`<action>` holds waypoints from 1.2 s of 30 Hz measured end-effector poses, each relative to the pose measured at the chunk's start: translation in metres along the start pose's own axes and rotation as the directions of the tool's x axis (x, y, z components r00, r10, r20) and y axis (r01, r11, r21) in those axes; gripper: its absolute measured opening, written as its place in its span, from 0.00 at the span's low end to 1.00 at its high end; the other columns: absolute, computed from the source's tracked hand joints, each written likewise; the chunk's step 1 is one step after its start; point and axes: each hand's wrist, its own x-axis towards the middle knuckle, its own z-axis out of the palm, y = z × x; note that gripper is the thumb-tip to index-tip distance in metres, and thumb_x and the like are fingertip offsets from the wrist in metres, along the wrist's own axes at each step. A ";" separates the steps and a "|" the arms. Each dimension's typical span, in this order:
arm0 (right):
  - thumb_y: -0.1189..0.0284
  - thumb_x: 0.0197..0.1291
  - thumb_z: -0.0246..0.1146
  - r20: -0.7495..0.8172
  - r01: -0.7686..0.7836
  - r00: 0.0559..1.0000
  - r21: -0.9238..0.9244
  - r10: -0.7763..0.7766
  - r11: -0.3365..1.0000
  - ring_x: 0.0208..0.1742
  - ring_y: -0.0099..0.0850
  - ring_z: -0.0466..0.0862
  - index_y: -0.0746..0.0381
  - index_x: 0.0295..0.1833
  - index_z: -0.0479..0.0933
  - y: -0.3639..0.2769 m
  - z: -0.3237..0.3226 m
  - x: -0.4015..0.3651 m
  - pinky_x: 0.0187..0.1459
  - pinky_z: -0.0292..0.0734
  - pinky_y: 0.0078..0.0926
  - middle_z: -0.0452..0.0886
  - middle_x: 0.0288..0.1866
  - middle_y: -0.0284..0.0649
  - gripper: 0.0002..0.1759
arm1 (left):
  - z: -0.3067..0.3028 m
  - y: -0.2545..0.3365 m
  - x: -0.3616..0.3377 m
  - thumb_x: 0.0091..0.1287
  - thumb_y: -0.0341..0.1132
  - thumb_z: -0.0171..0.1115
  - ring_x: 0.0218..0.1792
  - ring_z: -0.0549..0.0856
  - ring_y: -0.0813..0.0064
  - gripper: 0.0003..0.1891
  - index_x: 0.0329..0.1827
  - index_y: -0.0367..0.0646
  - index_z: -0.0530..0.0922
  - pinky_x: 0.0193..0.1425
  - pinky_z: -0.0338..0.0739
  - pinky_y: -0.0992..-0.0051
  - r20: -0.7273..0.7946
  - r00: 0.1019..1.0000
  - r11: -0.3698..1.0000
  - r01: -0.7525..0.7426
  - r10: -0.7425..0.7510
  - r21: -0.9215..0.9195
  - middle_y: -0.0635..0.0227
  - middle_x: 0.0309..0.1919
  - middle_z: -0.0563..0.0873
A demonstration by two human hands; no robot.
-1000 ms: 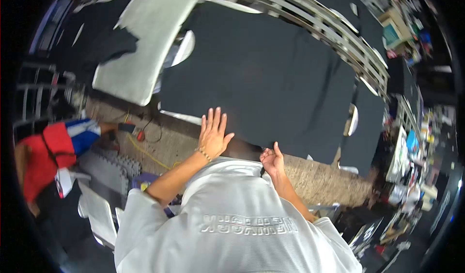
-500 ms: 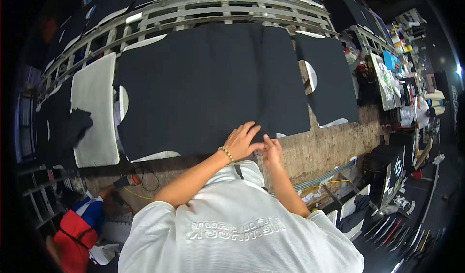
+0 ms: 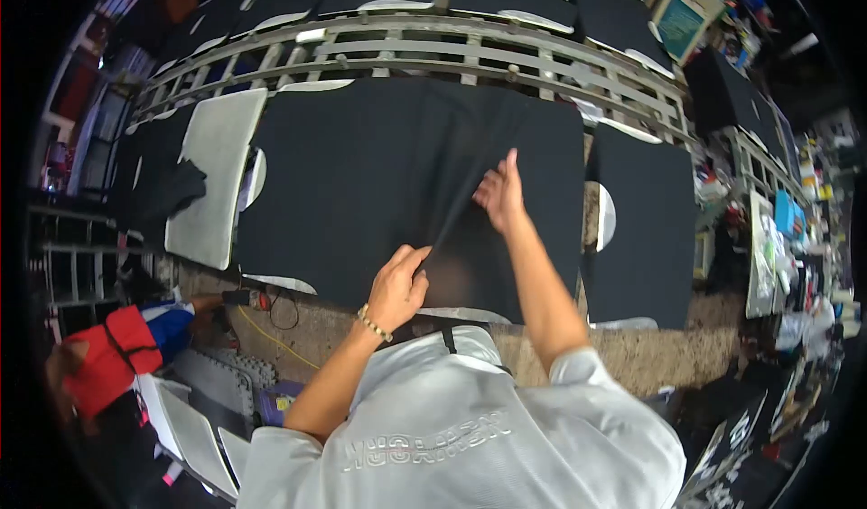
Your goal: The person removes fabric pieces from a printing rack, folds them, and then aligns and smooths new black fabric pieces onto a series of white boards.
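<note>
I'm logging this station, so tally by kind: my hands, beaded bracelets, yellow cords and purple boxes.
Hands: 2, left hand and right hand
Beaded bracelet: 1
Yellow cord: 1
Purple box: 1
Total: 5

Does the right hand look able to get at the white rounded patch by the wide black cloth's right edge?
Probably yes: the right hand looks empty, and nothing upright stands between it and the white rounded patch, beyond the wide black cloth.

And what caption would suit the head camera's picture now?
Left hand gripping a fold in wide black cloth, right hand over it, beside a flat pale-grey board.
</note>
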 end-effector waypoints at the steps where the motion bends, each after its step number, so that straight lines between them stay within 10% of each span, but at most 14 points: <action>1: 0.36 0.61 0.59 0.142 0.025 0.989 0.083 -0.036 0.996 0.71 0.50 0.70 0.66 0.79 0.47 -0.024 0.011 0.035 0.68 0.69 0.51 0.61 0.76 0.56 0.56 | 0.000 0.005 -0.006 0.60 0.24 0.57 0.37 0.82 0.53 0.19 0.55 0.31 0.78 0.43 0.76 0.64 -0.024 0.999 1.000 0.031 -0.031 -0.006 0.54 0.39 0.80; 5: 0.64 0.63 0.68 0.134 0.254 0.965 -0.290 -0.224 0.923 0.69 0.49 0.73 0.63 0.74 0.61 -0.067 0.080 0.135 0.67 0.70 0.42 0.66 0.73 0.58 0.38 | 0.025 -0.012 -0.028 0.59 0.23 0.56 0.37 0.83 0.54 0.21 0.57 0.37 0.79 0.43 0.79 0.61 -0.155 0.979 0.978 0.156 -0.134 0.141 0.56 0.40 0.78; 10: 0.68 0.59 0.68 0.664 0.744 0.602 -0.668 -0.443 0.010 0.45 0.47 0.87 0.65 0.51 0.81 -0.032 0.131 0.169 0.48 0.81 0.42 0.86 0.45 0.53 0.17 | 0.074 -0.073 -0.042 0.60 0.25 0.58 0.38 0.85 0.52 0.23 0.62 0.43 0.77 0.42 0.83 0.57 -0.313 0.898 0.763 0.432 -0.310 0.481 0.57 0.44 0.79; 12: 0.67 0.57 0.66 0.826 0.718 0.501 -0.563 -0.258 -0.409 0.42 0.54 0.84 0.65 0.40 0.81 -0.022 0.133 0.171 0.50 0.80 0.46 0.85 0.36 0.54 0.13 | 0.083 -0.081 -0.044 0.61 0.26 0.58 0.37 0.86 0.51 0.23 0.61 0.44 0.77 0.39 0.83 0.57 -0.316 0.877 0.716 0.478 -0.361 0.509 0.57 0.44 0.80; 14: 0.66 0.56 0.66 0.910 0.794 0.342 -0.414 -0.234 -0.445 0.44 0.53 0.84 0.65 0.37 0.81 0.004 0.132 0.199 0.51 0.80 0.47 0.85 0.37 0.53 0.12 | 0.082 -0.085 -0.043 0.62 0.27 0.58 0.35 0.86 0.50 0.22 0.61 0.46 0.77 0.37 0.83 0.57 -0.321 0.853 0.667 0.521 -0.411 0.532 0.56 0.44 0.80; 16: 0.66 0.55 0.65 0.904 0.846 0.376 -0.425 -0.206 -0.321 0.46 0.53 0.84 0.65 0.35 0.80 0.008 0.145 0.198 0.52 0.77 0.48 0.84 0.36 0.53 0.12 | 0.079 -0.090 -0.045 0.63 0.27 0.58 0.33 0.87 0.50 0.19 0.58 0.47 0.77 0.34 0.83 0.57 -0.487 0.706 0.586 0.704 -0.514 0.401 0.55 0.45 0.81; 18: 0.63 0.54 0.64 0.797 0.790 0.603 -0.603 -0.036 -0.107 0.42 0.51 0.84 0.63 0.34 0.82 -0.010 0.153 0.185 0.53 0.78 0.47 0.84 0.34 0.53 0.13 | 0.072 -0.088 -0.049 0.63 0.27 0.57 0.33 0.86 0.50 0.17 0.55 0.46 0.77 0.34 0.83 0.57 -0.544 0.680 0.586 0.720 -0.491 0.372 0.56 0.43 0.80; 20: 0.63 0.49 0.64 0.924 0.792 0.341 -0.380 -0.171 -0.478 0.44 0.50 0.82 0.61 0.32 0.85 -0.028 0.153 0.183 0.50 0.77 0.45 0.85 0.32 0.48 0.13 | 0.065 -0.073 -0.053 0.63 0.27 0.56 0.33 0.85 0.51 0.13 0.50 0.45 0.79 0.36 0.82 0.56 -0.639 0.638 0.610 0.727 -0.430 0.315 0.57 0.39 0.80; 23: 0.63 0.52 0.64 0.914 0.721 0.392 -0.377 -0.107 -0.581 0.50 0.47 0.82 0.59 0.36 0.87 -0.024 0.149 0.190 0.64 0.69 0.49 0.86 0.37 0.45 0.13 | 0.066 -0.076 -0.059 0.59 0.27 0.60 0.39 0.84 0.54 0.12 0.46 0.44 0.82 0.40 0.81 0.58 -0.560 0.720 0.639 0.665 -0.410 0.388 0.58 0.38 0.79; 25: 0.62 0.54 0.65 0.723 0.525 0.655 -0.226 0.220 -0.821 0.54 0.43 0.82 0.58 0.40 0.88 -0.014 0.163 0.194 0.72 0.54 0.63 0.87 0.46 0.43 0.14 | 0.075 -0.083 -0.062 0.53 0.27 0.63 0.44 0.83 0.55 0.22 0.55 0.42 0.81 0.43 0.81 0.61 -0.354 0.743 0.564 0.665 -0.568 0.490 0.56 0.43 0.81; 29: 0.57 0.64 0.57 0.175 0.469 0.876 -0.091 0.449 -0.879 0.77 0.44 0.66 0.50 0.63 0.81 -0.007 0.210 0.173 0.73 0.32 0.73 0.77 0.69 0.39 0.24 | 0.058 -0.050 -0.032 0.63 0.33 0.62 0.50 0.83 0.53 0.26 0.65 0.36 0.73 0.56 0.79 0.60 -0.487 0.760 0.695 0.624 -0.431 0.357 0.51 0.49 0.83; 32: 0.55 0.65 0.55 0.180 0.436 0.897 -0.216 0.404 -0.873 0.79 0.45 0.62 0.48 0.66 0.78 0.015 0.206 0.208 0.72 0.32 0.75 0.73 0.73 0.37 0.26 | 0.080 -0.066 -0.030 0.70 0.42 0.59 0.55 0.81 0.49 0.25 0.65 0.36 0.72 0.60 0.77 0.60 -0.419 0.813 0.844 0.508 -0.404 0.171 0.47 0.55 0.82; 36: 0.62 0.61 0.59 0.133 0.464 0.885 -0.167 0.446 -0.870 0.73 0.48 0.71 0.58 0.62 0.81 -0.019 0.219 0.197 0.73 0.44 0.69 0.76 0.69 0.47 0.25 | 0.081 -0.085 -0.041 0.75 0.50 0.51 0.63 0.78 0.48 0.27 0.63 0.34 0.75 0.67 0.72 0.57 -0.184 0.527 0.519 0.850 -0.830 0.094 0.44 0.61 0.79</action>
